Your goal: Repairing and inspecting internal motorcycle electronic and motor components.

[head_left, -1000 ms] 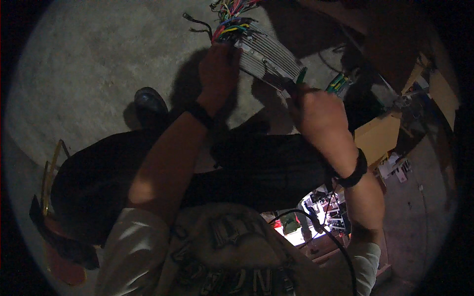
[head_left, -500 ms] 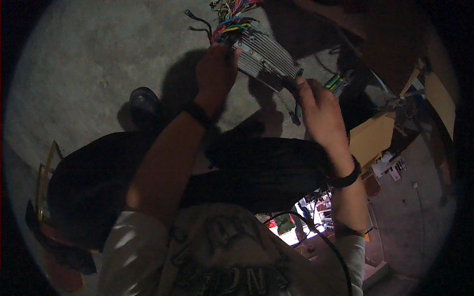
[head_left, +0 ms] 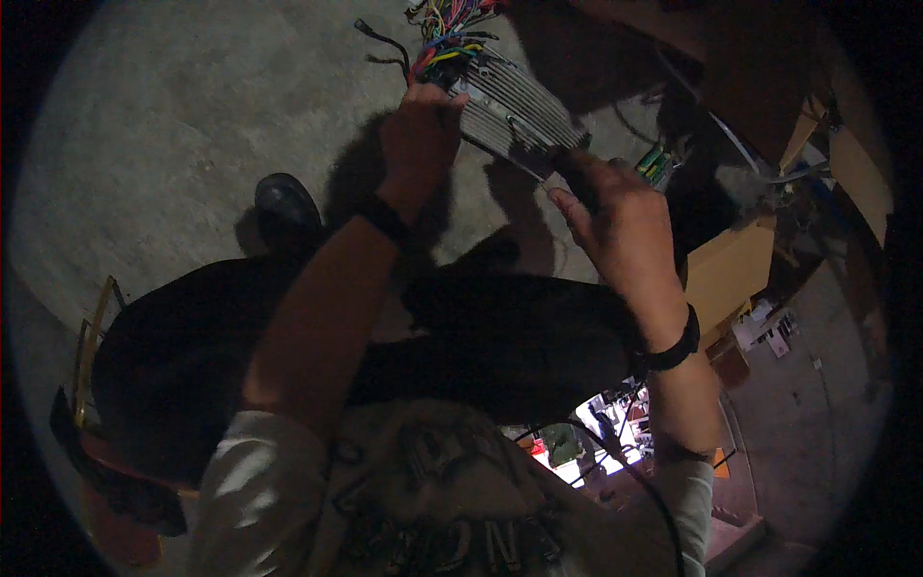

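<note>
A flat silver motor controller [head_left: 495, 120] with a ribbed metal case is held up in front of me, tilted down toward the right. My left hand [head_left: 421, 135] grips its left end, close to where the wires come out. A bundle of coloured wires [head_left: 457, 34] spreads from that end, with dark connector leads off to the left. At the other end my right hand [head_left: 620, 207] is closed, thumb below and fingers curled over a dark part in shadow. What exactly those fingers pinch is too dim to make out.
Beneath is a grey concrete floor [head_left: 173, 115]. A green-and-yellow item [head_left: 654, 163] lies beyond my right hand. An open cardboard box [head_left: 731, 269] stands at the right, with cables near it. My shoe [head_left: 286, 207] is at left centre, and a black cable [head_left: 654, 490] hangs at lower right.
My right hand has shifted its grip at the controller's right end, its thumb now lower. The thin piece that dangled there no longer shows. The left hand stays in place.
</note>
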Motion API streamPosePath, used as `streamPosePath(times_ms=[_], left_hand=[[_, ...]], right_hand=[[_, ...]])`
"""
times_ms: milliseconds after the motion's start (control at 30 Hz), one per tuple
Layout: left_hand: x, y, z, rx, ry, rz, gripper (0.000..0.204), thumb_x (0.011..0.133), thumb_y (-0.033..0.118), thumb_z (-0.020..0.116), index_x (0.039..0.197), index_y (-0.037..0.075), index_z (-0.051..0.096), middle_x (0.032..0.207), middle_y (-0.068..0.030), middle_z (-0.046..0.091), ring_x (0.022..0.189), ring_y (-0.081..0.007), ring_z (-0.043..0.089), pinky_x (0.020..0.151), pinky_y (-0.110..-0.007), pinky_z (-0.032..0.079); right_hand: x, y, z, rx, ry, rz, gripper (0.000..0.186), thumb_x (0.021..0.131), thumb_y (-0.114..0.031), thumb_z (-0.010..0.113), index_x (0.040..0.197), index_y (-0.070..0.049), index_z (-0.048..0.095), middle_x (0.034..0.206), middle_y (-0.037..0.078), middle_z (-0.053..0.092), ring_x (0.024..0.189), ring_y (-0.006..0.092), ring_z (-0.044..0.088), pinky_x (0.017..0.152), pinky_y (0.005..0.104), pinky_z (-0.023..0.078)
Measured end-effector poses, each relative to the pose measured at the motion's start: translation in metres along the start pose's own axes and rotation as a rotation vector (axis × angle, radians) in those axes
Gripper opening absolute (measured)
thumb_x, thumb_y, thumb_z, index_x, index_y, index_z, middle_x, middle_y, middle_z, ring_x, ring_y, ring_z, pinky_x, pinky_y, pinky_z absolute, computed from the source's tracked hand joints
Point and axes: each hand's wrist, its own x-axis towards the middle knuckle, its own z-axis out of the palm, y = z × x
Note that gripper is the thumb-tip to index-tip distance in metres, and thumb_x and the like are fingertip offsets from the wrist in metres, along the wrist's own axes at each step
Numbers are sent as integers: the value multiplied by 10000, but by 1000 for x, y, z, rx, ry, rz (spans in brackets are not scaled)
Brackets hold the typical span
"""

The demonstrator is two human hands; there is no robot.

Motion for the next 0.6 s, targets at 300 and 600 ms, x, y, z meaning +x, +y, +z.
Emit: streamPosePath(times_ms=[300,600], left_hand=[[-4,0,5,-36,191,127,251,899,260,710,799,62,591,836,-119,640,721,-337,648,642,-442,541],[-9,5,6,-18,192,83,246,897,256,733,833,52,611,848,-128,648,764,-358,655,641,-457,507]], right_hand=[[4,-2,-9,385,-55,400,409,919,-324,711,1041,64,666,807,271,681,754,418,685,656,468,529],[-25,9,10,24,113,18,322,898,-180,727,1178,-36,666,963,206,716,843,380,697,775,446,537]])
